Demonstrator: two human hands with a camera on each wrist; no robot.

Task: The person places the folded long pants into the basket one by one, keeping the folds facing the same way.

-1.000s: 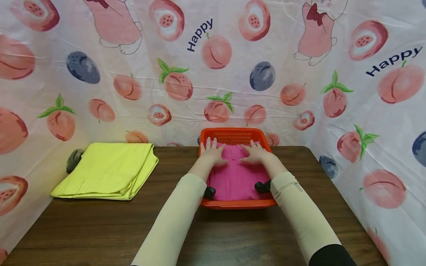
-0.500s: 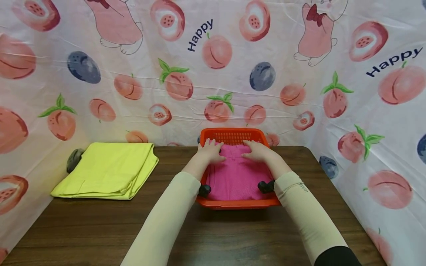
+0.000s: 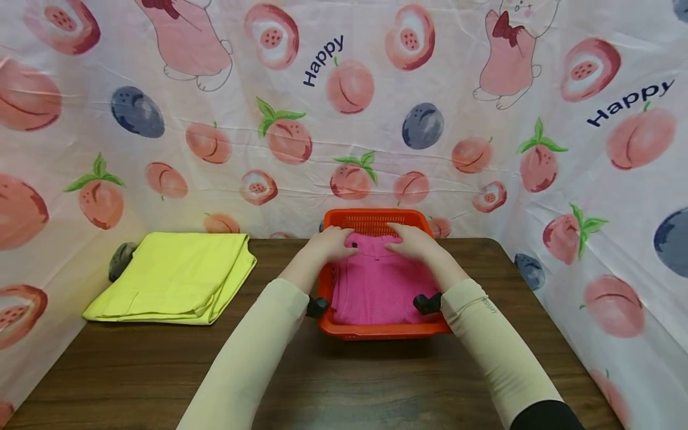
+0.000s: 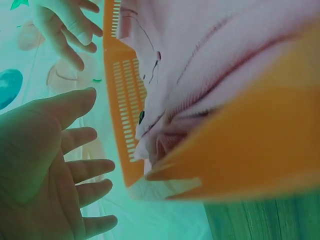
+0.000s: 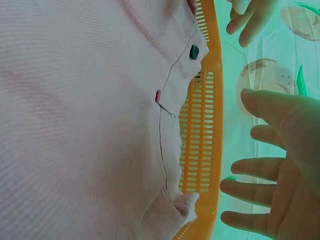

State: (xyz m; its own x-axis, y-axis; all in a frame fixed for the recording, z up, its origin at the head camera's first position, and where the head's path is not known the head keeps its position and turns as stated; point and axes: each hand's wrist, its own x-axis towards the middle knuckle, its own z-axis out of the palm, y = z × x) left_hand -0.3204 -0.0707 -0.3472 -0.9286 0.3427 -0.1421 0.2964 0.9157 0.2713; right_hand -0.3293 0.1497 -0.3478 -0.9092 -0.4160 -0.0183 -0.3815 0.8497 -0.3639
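Observation:
A folded pink garment (image 3: 376,286) with a stitched waistband and a small dark button lies inside the orange-red plastic basket (image 3: 387,329). My left hand (image 3: 328,245) hovers over the basket's left side, fingers spread and holding nothing. Over the far right part of the basket is my right hand (image 3: 412,242), also with spread fingers and bare of any object. Both wrist views show a gap between the fingers and the garment. In the left wrist view, the basket wall (image 4: 250,150) stands beside the garment, whose edge is bunched near the corner.
A folded yellow cloth (image 3: 172,275) lies on the left of the dark wooden table (image 3: 376,388). Behind it, at the wall, sits a dark rounded object (image 3: 121,260). A fruit-patterned sheet (image 3: 344,137) hangs close behind and along both sides of the table.
Both hands have lifted off the pink garment. The left hand has moved left toward the basket's side, and the right a little to the right. The garment stays in the basket.

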